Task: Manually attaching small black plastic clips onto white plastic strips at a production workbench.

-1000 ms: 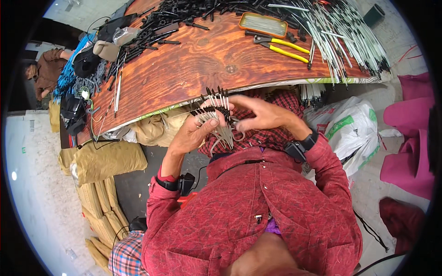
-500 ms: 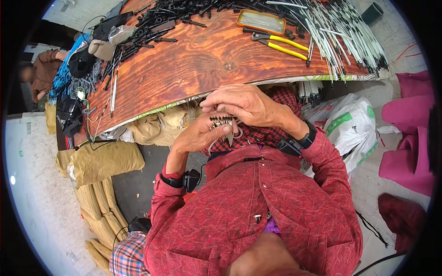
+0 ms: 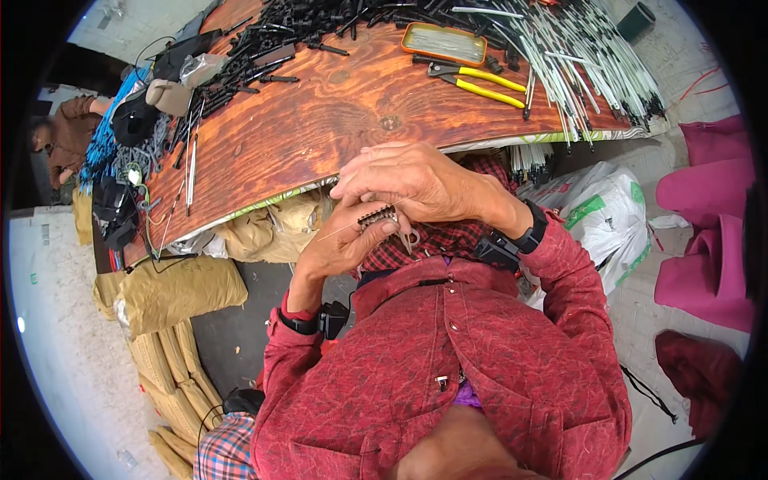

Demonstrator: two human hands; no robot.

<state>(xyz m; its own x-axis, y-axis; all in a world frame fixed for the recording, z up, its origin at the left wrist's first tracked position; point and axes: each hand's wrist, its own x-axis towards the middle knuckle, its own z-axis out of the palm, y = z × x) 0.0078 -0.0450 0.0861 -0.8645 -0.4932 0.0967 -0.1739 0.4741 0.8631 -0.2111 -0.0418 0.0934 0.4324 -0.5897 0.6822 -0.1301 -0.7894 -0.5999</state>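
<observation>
Both hands meet at my lap, just below the table's near edge. My left hand [image 3: 340, 244] is closed, its thumb pressed over a short row of small black-ended pieces [image 3: 376, 216] that rests along its fingers. Bent over the left fingertips is my right hand [image 3: 420, 184], its fingers closed together. Whatever the right fingertips hold is hidden. Beside the left thumb a greyish loop [image 3: 410, 240] hangs below the hands; its kind cannot be made out. A thin pale strand runs across the back of the left hand.
On the wooden table [image 3: 320, 120] lie yellow-handled pliers [image 3: 488, 84], an orange-rimmed tray [image 3: 444, 44] of thin clear pieces, a heap of black parts [image 3: 280, 40] and many white rods [image 3: 592, 72]. A white plastic bag [image 3: 604, 212] stands right; wrapped tan bundles [image 3: 184, 292] lie left. Another person [image 3: 68, 140] is far left.
The row of black-ended pieces has tipped, its right end now higher. My right hand has shifted slightly left over the left hand. The whole view has shifted a little.
</observation>
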